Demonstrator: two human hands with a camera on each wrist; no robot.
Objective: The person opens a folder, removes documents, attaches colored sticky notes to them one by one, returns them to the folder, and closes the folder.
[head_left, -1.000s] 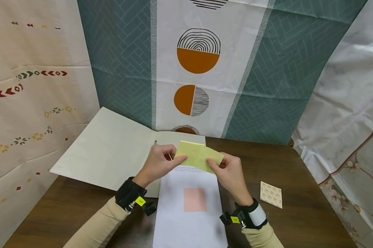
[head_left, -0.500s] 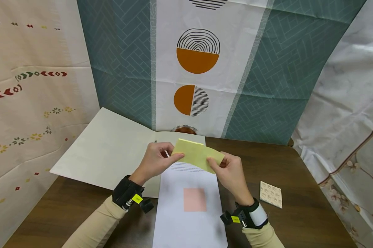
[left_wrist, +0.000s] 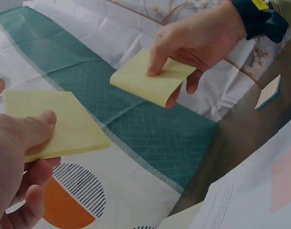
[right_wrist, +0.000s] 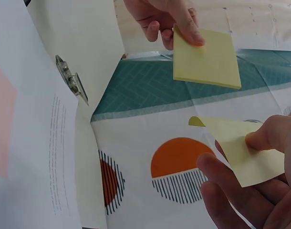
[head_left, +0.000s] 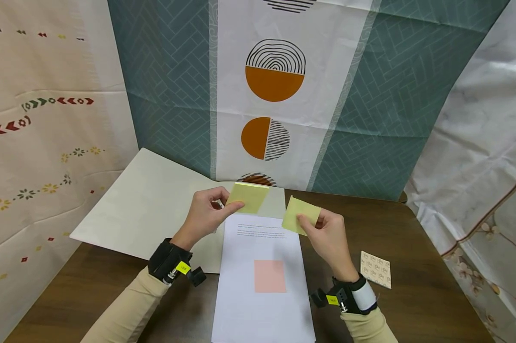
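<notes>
By the left hand [head_left: 203, 213] a yellow note pad [head_left: 250, 195] is pinched, by the right hand [head_left: 330, 236] a loose note [head_left: 295, 213], both above the desk [head_left: 395, 228], toward its far edge. The note should be held lightly, so curling is limited.

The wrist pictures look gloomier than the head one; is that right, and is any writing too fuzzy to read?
Head view: brighter, with faint soft shadows on the white paper, whose printed lines are too small to read. Left wrist view: dimmer and greyer, though the yellow pad has clear edges. Right wrist view: also dim, the printed lines illegible, but the metal clip distinct.
</notes>
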